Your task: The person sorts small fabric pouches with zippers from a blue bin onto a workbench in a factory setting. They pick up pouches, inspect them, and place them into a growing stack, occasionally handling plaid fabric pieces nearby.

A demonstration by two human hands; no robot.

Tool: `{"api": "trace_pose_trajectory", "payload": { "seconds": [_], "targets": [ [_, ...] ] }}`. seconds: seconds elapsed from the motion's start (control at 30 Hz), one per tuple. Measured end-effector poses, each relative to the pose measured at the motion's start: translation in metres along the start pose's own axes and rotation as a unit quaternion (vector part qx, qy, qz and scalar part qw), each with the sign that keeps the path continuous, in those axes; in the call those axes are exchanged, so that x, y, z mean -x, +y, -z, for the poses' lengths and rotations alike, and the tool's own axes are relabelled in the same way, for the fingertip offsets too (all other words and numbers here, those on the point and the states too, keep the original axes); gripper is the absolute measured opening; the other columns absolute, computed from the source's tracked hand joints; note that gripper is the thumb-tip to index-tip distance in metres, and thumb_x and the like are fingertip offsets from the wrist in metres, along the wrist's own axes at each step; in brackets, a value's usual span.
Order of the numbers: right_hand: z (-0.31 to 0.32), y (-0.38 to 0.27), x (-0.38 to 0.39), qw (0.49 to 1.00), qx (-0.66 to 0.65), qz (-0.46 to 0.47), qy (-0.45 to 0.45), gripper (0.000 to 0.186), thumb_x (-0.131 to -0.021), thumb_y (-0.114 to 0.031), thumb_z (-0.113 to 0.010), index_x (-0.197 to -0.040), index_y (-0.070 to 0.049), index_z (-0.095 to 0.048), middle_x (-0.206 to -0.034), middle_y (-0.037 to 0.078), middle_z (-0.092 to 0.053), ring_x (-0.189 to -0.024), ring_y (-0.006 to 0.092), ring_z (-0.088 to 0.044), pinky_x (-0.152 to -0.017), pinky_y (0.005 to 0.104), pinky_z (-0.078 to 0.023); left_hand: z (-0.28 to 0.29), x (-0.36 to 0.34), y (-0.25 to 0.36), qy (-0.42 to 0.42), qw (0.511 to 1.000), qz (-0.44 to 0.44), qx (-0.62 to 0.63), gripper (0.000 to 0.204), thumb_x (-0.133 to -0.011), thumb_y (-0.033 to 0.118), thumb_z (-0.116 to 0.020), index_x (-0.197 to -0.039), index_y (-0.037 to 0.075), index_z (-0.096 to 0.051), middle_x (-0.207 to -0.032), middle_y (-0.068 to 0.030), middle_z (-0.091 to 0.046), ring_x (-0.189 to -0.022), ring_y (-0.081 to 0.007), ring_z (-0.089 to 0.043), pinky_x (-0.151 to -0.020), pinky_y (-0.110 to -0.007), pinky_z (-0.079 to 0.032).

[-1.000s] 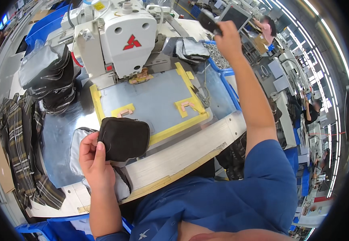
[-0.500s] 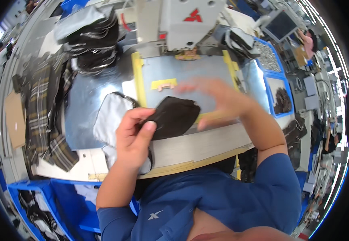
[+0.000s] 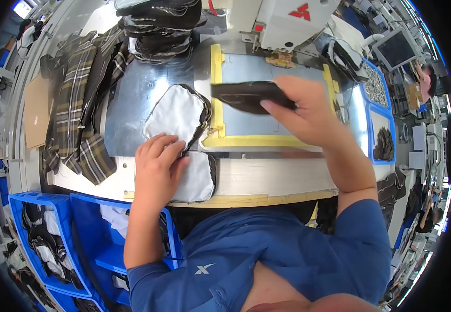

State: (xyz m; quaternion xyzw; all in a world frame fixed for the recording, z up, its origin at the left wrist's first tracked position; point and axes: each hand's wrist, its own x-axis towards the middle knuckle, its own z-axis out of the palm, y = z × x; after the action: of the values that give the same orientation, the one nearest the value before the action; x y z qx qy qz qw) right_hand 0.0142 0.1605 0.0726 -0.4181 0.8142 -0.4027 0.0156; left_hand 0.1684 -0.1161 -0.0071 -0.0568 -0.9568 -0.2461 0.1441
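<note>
Black fabric pouch [image 3: 243, 96] is pinched at one end by the right hand [image 3: 308, 112] above the plate's [image 3: 249, 65] left edge, apparently leaving its body free; toward the table's [image 3: 267, 174] front edge, white-lined pieces [image 3: 173, 114] are touched by the left hand [image 3: 155, 169], fingers loosely curled, grip unclear.

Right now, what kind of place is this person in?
Probably a sewing factory. There's a big white machine, a pile of cloth pieces with zippers, and another person in pink on the right.
</note>
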Motion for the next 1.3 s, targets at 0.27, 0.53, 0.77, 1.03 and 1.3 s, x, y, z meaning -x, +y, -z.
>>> {"api": "trace_pose_trajectory", "payload": {
  "seconds": [0.27,0.53,0.77,1.03,1.3],
  "targets": [
    [-0.075,-0.004,-0.037,0.954,0.142,0.259,-0.053,0.036,-0.078,-0.019,-0.077,-0.109,-0.008,-0.062,-0.092,0.009,-0.063,-0.087,0.0280,-0.064,-0.075,0.0378,-0.049,-0.008,-0.001,0.012,0.116,0.992,-0.023,0.033,0.012,-0.083,-0.002,-0.070,-0.093,0.001,-0.065,-0.096,-0.0144,-0.068,-0.089,-0.0340,-0.066,-0.078,-0.040,-0.053],
    [-0.115,-0.002,-0.020,0.946,0.171,0.275,0.006,0.018,-0.078,-0.013,-0.062,-0.094,-0.006,-0.062,-0.082,0.005,-0.062,-0.073,0.0211,-0.061,-0.064,0.0353,-0.045,0.011,0.055,-0.016,0.227,0.957,0.177,0.038,0.014,-0.088,0.011,-0.072,-0.092,-0.001,-0.065,-0.092,-0.0160,-0.067,-0.082,-0.0290,-0.064,-0.073,-0.037,-0.051],
    [-0.166,-0.074,0.040,0.934,0.184,0.253,-0.172,0.050,-0.079,-0.031,-0.073,-0.117,-0.001,-0.061,-0.107,0.015,-0.064,-0.088,0.0277,-0.062,-0.074,0.0380,-0.047,0.015,0.159,-0.036,0.197,0.845,0.441,0.228,0.033,-0.096,0.024,-0.068,-0.076,-0.003,-0.064,-0.062,-0.0025,-0.057,-0.061,-0.0072,-0.048,-0.054,-0.030,-0.041],
    [-0.200,-0.081,0.068,0.918,0.273,0.252,-0.137,0.059,-0.071,-0.019,-0.080,-0.123,0.002,-0.060,-0.109,0.018,-0.064,-0.092,0.0309,-0.063,-0.081,0.0389,-0.049,0.030,0.470,-0.120,0.203,0.721,0.587,-0.308,0.041,-0.096,0.035,-0.063,-0.072,0.002,-0.061,-0.074,-0.0187,-0.061,-0.070,-0.0394,-0.058,-0.065,-0.048,-0.045],
    [-0.202,-0.080,0.067,0.919,0.237,0.294,-0.115,0.048,-0.072,-0.006,-0.075,-0.118,0.002,-0.063,-0.094,0.014,-0.068,-0.079,0.0306,-0.064,-0.072,0.0393,-0.051,0.007,0.726,-0.060,0.099,0.422,0.888,-0.154,0.035,-0.087,0.031,-0.066,-0.104,0.000,-0.070,-0.105,-0.0234,-0.072,-0.105,-0.0411,-0.067,-0.094,-0.045,-0.052]
  ]
}}
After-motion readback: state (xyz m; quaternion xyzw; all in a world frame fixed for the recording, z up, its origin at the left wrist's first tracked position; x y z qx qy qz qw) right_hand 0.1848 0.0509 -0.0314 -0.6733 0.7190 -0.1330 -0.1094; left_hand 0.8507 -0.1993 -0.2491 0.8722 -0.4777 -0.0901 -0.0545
